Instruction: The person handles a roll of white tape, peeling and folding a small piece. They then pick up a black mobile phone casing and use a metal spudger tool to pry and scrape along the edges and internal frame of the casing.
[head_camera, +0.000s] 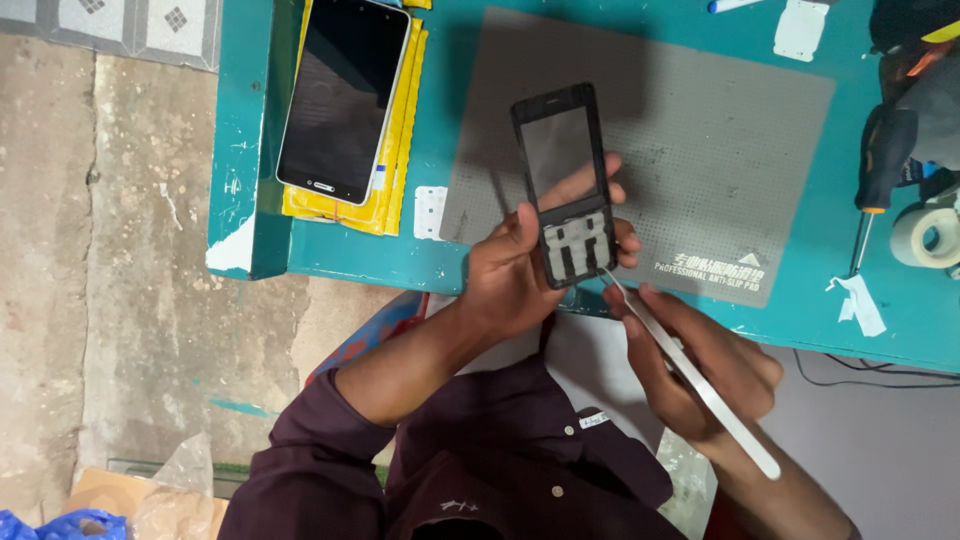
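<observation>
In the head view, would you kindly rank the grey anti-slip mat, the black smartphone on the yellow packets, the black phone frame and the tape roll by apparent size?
1. Grey anti-slip mat
2. Black smartphone
3. Black phone frame, held up nearer the camera in the left hand, so its rank is unsure
4. White tape roll

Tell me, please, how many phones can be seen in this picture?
2. A black phone frame is held in the left hand, over the grey mat. A smartphone lies on yellow packets at the table's left end. Others may lie outside the view.
</observation>
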